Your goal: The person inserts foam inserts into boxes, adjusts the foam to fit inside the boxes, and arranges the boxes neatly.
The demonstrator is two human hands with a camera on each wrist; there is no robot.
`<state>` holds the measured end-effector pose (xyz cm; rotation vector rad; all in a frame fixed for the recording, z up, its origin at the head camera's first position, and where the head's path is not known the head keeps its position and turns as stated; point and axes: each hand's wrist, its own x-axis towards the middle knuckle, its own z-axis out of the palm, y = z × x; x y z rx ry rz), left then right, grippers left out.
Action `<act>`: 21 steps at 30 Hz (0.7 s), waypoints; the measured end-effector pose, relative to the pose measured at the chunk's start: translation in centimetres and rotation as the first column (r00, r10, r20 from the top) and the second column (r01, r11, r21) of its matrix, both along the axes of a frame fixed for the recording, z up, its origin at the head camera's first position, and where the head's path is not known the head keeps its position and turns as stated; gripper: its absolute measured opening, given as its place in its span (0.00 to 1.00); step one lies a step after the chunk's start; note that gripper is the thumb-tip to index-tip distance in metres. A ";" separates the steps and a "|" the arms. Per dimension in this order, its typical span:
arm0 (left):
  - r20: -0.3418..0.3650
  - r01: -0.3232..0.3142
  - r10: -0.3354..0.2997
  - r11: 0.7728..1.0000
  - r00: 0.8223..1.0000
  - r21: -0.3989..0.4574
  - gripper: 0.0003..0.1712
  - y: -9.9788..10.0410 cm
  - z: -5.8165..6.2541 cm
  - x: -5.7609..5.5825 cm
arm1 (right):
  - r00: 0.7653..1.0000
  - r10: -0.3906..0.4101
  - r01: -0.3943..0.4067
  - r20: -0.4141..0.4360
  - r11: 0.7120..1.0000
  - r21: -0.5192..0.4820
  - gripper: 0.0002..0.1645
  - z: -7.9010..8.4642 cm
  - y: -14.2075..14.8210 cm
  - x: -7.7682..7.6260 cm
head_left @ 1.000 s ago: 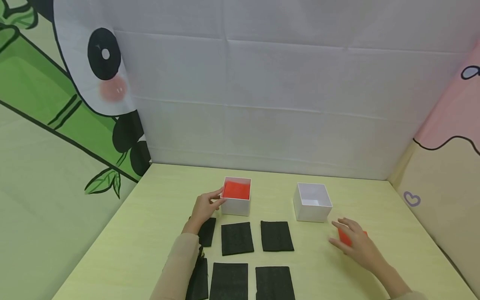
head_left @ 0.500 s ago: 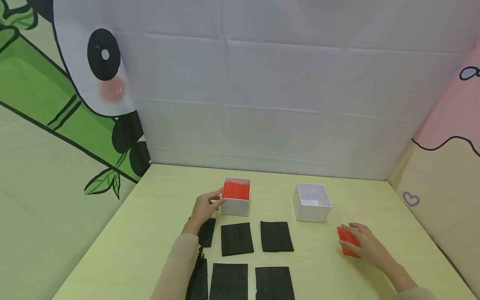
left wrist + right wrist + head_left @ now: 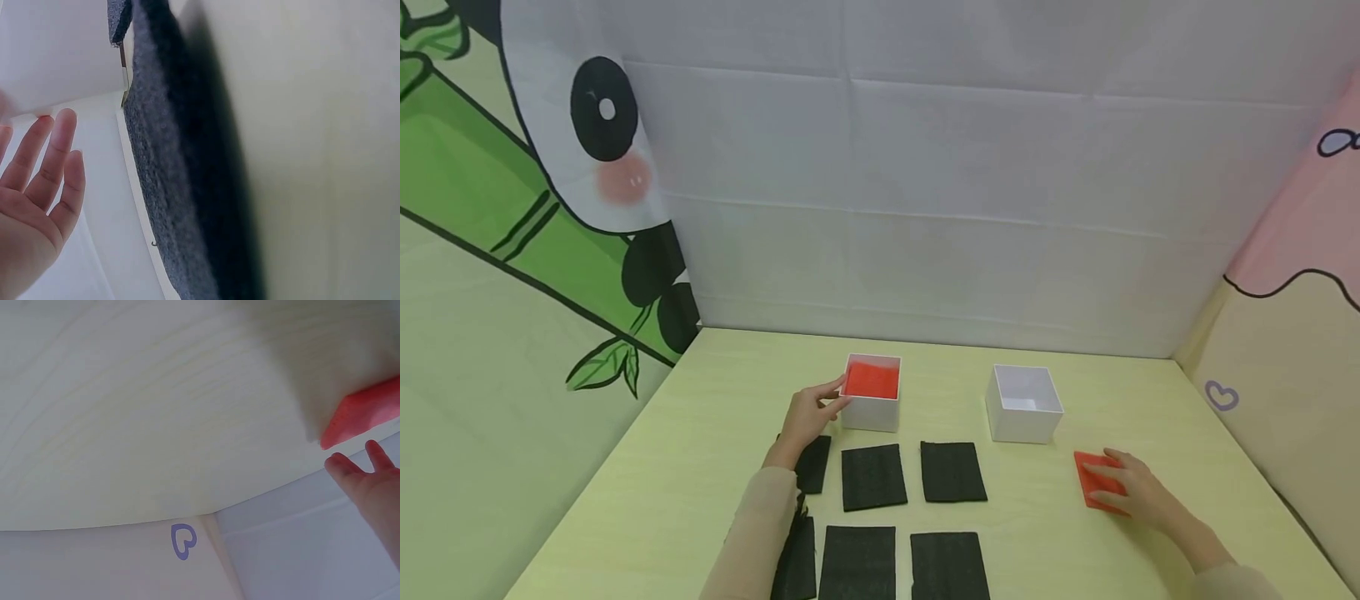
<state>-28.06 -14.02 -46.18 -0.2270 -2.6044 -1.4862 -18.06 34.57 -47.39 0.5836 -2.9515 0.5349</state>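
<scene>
My left hand (image 3: 805,419) touches the left side of a small white box (image 3: 871,414), which has a red piece (image 3: 872,380) inside. In the left wrist view the fingers (image 3: 53,153) are nearly straight, their tips at the box's edge. Toward the right side of the table, my right hand (image 3: 1142,493) is over a flat red square pad (image 3: 1084,477), fingers spread across its right part. The right wrist view shows that pad (image 3: 369,414) as a thick, foam-like piece, with the fingertips right beside it.
A second white box (image 3: 1024,417) stands open-topped right of the first. Several black square pads (image 3: 874,477) lie in two rows nearer the front; the left forearm partly covers the left ones. A white cloth wall (image 3: 925,208) rises behind the table.
My right hand has shifted slightly right and down, bringing more of the red pad into view beneath its spread fingers. My left hand stays at the white box.
</scene>
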 end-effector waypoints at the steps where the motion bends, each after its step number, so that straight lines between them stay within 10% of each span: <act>1: 0.000 0.001 -0.001 1.000 1.000 0.002 0.27 0.0 0.0 0.0 | 1.000 0.001 -0.001 0.010 1.000 0.000 0.25 0.0 0.1 0.0; 21: 0.008 -0.002 0.002 1.000 1.000 0.002 0.27 -0.1 0.0 0.0 | 0.988 -0.050 0.056 0.147 0.998 -0.036 0.29 -0.1 0.7 -0.8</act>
